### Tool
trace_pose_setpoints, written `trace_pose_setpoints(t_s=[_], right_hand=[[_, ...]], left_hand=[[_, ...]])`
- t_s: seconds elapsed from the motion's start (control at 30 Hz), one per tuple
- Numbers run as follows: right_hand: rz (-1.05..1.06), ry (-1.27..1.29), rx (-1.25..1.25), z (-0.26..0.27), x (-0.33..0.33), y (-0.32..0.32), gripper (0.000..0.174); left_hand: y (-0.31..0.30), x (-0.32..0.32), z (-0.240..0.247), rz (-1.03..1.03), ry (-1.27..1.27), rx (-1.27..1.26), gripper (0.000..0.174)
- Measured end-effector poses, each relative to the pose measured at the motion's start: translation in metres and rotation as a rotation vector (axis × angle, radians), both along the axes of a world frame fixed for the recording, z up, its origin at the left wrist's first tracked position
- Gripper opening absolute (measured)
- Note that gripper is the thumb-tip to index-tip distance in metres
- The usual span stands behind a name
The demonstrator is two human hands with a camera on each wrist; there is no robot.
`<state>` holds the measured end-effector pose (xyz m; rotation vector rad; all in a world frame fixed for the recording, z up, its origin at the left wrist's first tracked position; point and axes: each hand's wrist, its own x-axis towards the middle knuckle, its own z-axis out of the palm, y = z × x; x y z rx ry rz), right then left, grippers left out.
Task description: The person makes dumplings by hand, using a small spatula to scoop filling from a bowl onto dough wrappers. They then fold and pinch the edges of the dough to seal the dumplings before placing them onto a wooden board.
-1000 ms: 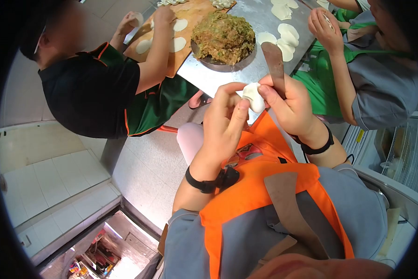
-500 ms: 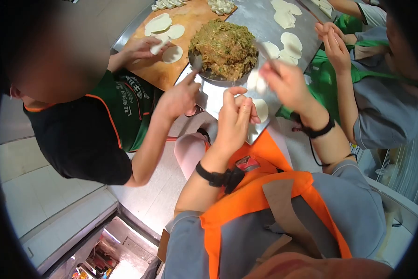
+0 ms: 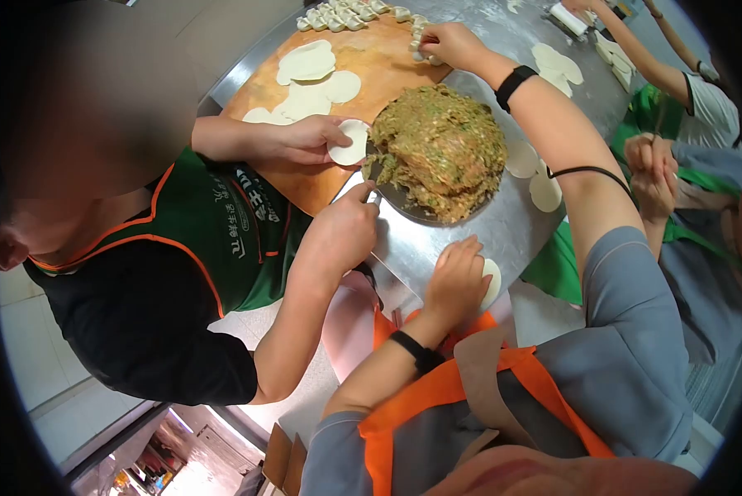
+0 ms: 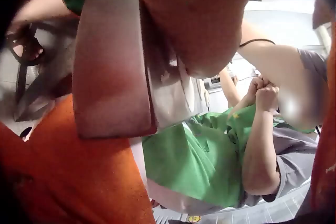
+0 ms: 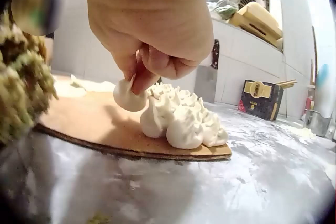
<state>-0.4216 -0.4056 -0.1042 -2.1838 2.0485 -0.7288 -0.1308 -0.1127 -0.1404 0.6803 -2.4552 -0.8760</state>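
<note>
At the far edge of the wooden board, my right hand [image 3: 458,47] pinches a white dumpling [image 5: 130,97] by its top between thumb and fingers. It hangs just beside a cluster of pleated dumplings [image 5: 184,121] on the board. Down at the near corner of the metal table, my left hand [image 3: 458,277] lies palm down with fingers loosely bent. A round dough wrapper [image 3: 492,283] shows beside its thumb, partly covered by the hand. In the left wrist view that hand [image 4: 199,14] fills the top, dark, over the table edge [image 4: 113,77].
A big mound of filling [image 3: 441,149] in a round pan stands between my arms. On the left a person holds a wrapper [image 3: 352,142] beside it. More wrappers [image 3: 309,62] lie on the wooden board [image 3: 379,54]. Another person in a green apron [image 4: 205,155] sits at the right.
My right hand has gone from beside my left hand to the far side of the board with the dumpling; the spatula no longer shows in it. My left hand has let go of the dumpling and lowered.
</note>
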Motion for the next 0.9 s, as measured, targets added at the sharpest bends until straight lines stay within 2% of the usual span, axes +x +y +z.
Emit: trace_pose_setpoints(t_s=[0.1,0.2,0.3,0.37,0.5,0.53,0.63,0.7,0.73,0.77,0.83,0.9], right_hand=[[-0.046,0.342,0.056,-0.019,0.006,-0.021,0.022],[-0.026,0.383,0.240,-0.014,0.004,-0.025,0.028],[-0.107,0.232,0.080,0.005,-0.003,-0.004,0.030],[-0.110,0.071,-0.018,0.025,-0.009,0.028,0.031],[-0.201,-0.217,0.005,0.062,0.001,0.130,0.031],[-0.248,-0.303,0.009,0.059,0.005,0.158,0.029],[-0.301,-0.554,0.026,0.043,0.035,0.253,0.027],[-0.295,-0.683,0.094,0.024,0.063,0.313,0.029],[-0.298,-0.765,0.181,0.027,0.086,0.339,0.030],[-0.296,-0.847,0.269,0.031,0.111,0.361,0.032],[-0.276,-1.172,0.426,0.034,0.144,0.392,0.029],[-0.298,-1.383,0.425,0.031,0.166,0.410,0.019]], left_hand=[[0.001,0.000,-0.022,-0.035,0.009,-0.007,0.032],[0.001,-0.002,-0.031,-0.041,-0.001,-0.071,0.026],[0.002,-0.004,-0.010,0.119,0.088,-0.014,0.024],[0.002,-0.004,-0.015,0.120,0.141,-0.062,0.023],[0.003,0.003,-0.015,0.064,0.214,-0.051,0.023],[0.005,0.003,-0.008,0.123,0.258,-0.048,0.018],[0.013,0.014,0.016,0.301,0.025,0.396,0.014],[0.013,0.020,0.027,0.417,0.232,0.516,0.010],[0.011,0.022,0.021,0.408,0.413,0.899,0.013],[0.013,0.026,0.031,0.352,0.563,1.014,0.016],[0.021,0.032,0.049,0.313,0.719,1.178,0.020],[0.031,0.039,0.058,0.296,0.715,1.173,0.019]])
